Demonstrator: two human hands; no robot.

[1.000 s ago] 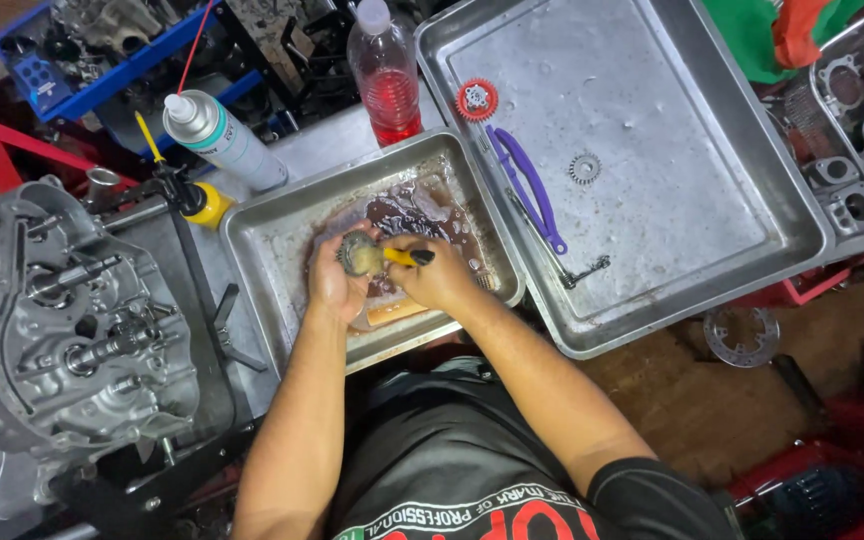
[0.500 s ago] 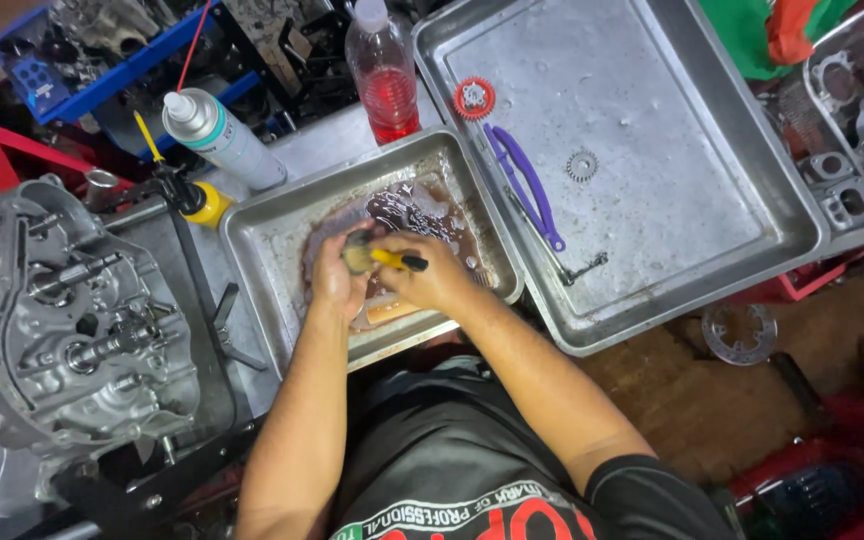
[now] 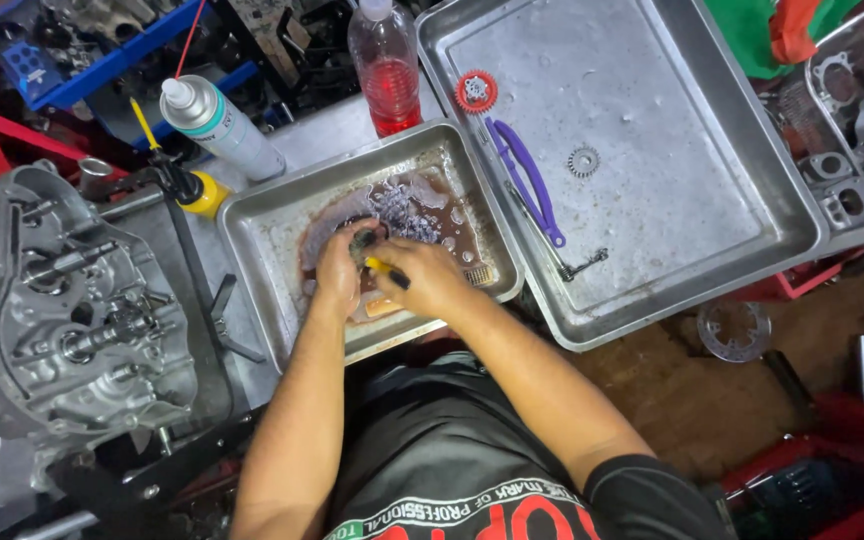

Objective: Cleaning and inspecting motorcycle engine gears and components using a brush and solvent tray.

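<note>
My left hand [image 3: 337, 268] holds a small dark metal part [image 3: 363, 240] over the small steel tray [image 3: 262, 225], which has dirty reddish liquid and foam in it. My right hand [image 3: 430, 278] grips a yellow and black brush [image 3: 384, 270] whose tip touches the part. Both hands sit close together at the tray's front middle. A wooden-handled brush [image 3: 382, 306] lies in the liquid under my right hand.
A large steel tray [image 3: 712, 170] at the right holds a red gear [image 3: 476, 91], a small grey gear [image 3: 583, 161] and a purple-handled tool [image 3: 530, 182]. A bottle of red liquid [image 3: 386, 70], a spray can [image 3: 220, 125] and an engine case [image 3: 62, 310] stand around.
My hands and the part have dipped slightly lower toward the liquid, with the brush still working against the part. Nothing else has moved.
</note>
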